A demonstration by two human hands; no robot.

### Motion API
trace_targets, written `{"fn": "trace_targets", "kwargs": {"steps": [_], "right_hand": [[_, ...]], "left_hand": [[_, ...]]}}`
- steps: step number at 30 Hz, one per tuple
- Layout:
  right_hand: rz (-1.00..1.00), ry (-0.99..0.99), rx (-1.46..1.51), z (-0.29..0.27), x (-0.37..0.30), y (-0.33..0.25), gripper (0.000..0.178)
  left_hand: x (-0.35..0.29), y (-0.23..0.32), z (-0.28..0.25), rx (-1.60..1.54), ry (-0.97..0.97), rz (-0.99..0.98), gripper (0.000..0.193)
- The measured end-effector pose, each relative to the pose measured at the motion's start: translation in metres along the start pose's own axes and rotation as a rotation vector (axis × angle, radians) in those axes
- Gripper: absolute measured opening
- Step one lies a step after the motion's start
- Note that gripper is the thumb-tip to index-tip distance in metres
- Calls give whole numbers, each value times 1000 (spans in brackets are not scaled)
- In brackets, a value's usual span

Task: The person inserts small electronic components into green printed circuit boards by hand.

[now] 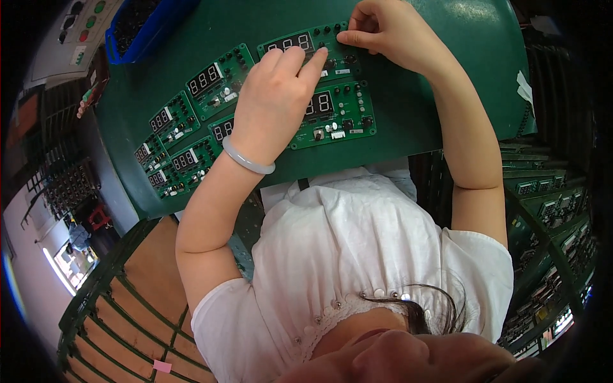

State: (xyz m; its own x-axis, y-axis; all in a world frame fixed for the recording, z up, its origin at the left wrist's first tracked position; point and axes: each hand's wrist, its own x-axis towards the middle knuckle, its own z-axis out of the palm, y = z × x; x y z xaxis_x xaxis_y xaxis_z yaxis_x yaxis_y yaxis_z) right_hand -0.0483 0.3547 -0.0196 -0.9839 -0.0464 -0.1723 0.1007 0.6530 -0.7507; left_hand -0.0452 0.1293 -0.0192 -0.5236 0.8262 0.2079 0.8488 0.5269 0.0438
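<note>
My left hand [271, 102], a pale bangle [248, 157] on its wrist, lies over the upper-right green circuit board [348, 67]. Its index finger reaches out to a small black component on that board, while the other fingers bend over the digit display [303, 42]. The left thumb is hidden. At the board's right edge, my right hand [399, 38] has its thumb and curled fingers closed together, the thumb tip overlapping the edge. Just below, another circuit board [357, 105] with a digit display is partly covered by my left hand.
Several similar boards [220, 83] run in two rows to the left on the green table [408, 121]. A blue bin [113, 38] of small dark parts stands at the back left. Racks [549, 223] of boards are on the right, and a green metal frame [128, 290] is at lower left.
</note>
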Motion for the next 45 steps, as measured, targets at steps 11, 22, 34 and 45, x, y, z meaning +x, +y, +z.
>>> {"fn": "trace_targets", "kwargs": {"steps": [11, 22, 34, 45], "right_hand": [[268, 1, 252, 1, 6, -8, 27], [-179, 41, 315, 4, 9, 3, 29], [-4, 88, -48, 10, 8, -1, 22], [-562, 174, -565, 62, -43, -9, 71]], "left_hand": [[2, -3, -1, -37, 4, 32, 40], [4, -7, 4, -21, -30, 18, 46], [9, 5, -3, 88, -172, -20, 51], [-25, 21, -26, -128, 46, -265, 49]]}}
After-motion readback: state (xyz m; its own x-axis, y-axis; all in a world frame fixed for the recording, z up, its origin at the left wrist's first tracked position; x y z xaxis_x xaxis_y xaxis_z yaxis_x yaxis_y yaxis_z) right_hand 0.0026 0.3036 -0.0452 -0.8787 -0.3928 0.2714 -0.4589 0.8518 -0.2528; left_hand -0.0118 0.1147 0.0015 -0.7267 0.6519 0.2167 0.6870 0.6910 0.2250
